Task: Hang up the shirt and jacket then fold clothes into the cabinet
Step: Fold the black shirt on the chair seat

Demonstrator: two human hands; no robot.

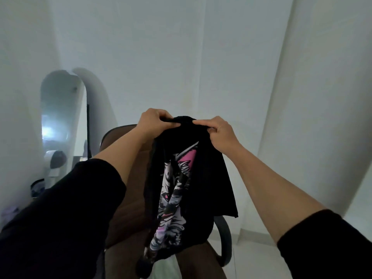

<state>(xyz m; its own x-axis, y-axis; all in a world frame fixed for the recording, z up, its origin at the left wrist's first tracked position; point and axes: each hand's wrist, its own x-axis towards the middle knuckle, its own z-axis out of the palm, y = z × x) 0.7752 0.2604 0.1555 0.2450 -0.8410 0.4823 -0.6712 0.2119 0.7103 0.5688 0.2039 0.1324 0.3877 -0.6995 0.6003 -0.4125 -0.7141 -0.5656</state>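
A black T-shirt [203, 178] with a pink and white print hangs in the air in front of me, folded lengthwise. My left hand [154, 121] pinches its top edge on the left. My right hand [218, 130] grips the same top edge on the right, close to the left hand. The shirt's lower part dangles down over the seat of a brown chair [128, 214].
The brown office chair with a dark armrest [226, 236] stands right below the shirt. An arched mirror [60, 117] leans against the white wall at the left. White walls [201, 57] fill the background, and pale floor tiles [251, 258] show at the lower right.
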